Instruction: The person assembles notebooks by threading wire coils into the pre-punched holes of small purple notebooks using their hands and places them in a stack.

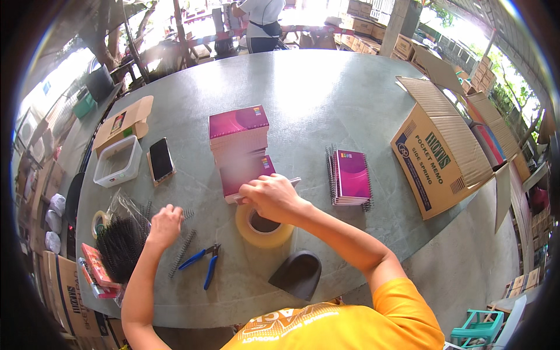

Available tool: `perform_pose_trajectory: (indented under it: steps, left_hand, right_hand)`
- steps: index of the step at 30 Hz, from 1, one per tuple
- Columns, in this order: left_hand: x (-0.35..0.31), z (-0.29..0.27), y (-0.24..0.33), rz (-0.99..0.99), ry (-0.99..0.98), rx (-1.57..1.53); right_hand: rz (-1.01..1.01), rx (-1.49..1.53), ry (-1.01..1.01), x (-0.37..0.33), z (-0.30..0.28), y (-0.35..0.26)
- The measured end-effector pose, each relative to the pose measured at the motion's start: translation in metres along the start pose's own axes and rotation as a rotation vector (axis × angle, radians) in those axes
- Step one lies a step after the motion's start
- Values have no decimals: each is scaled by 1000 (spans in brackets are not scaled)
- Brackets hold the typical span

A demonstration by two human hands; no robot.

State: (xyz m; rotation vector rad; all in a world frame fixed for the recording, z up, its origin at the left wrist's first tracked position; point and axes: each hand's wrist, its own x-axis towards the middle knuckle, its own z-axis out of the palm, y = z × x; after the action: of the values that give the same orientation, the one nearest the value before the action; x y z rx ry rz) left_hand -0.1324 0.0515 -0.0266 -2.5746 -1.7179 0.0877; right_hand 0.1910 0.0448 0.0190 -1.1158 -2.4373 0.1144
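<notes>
My right hand [269, 195] grips the near edge of a magenta notebook [245, 172] lying flat in front of a tall stack of the same notebooks [239, 133]. My left hand [165, 225] is curled over black spiral wire coils [188, 214] on the table, next to a pile of more coils [119, 245] in a clear bag. Whether the left fingers pinch a coil is hidden. Another loose coil [182, 252] lies below the hand. A roll of clear packing tape [263, 228] sits just under my right wrist.
Blue-handled pliers [201, 261] and a dark curved object [297, 272] lie near the table's front edge. Bound spiral notebooks [350, 176] are stacked at right beside an open cardboard box [437, 151]. A phone [160, 158], a clear tub [118, 161] and a person [261, 23] are farther off.
</notes>
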Motion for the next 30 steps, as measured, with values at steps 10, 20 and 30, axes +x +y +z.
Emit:
perform_pose_trajectory:
  steps: [10,20,30]
  left_hand:
    - [19,-64,70,-173,360,-1273]
    - [27,-46,85,50,388,-1907]
    - [24,-50,124,-21,393,-1308]
  right_hand:
    - [-60,56,150,10,10,1]
    - [104,-258,288,29,29,-16]
    - [132,283,-24,23,-10,1]
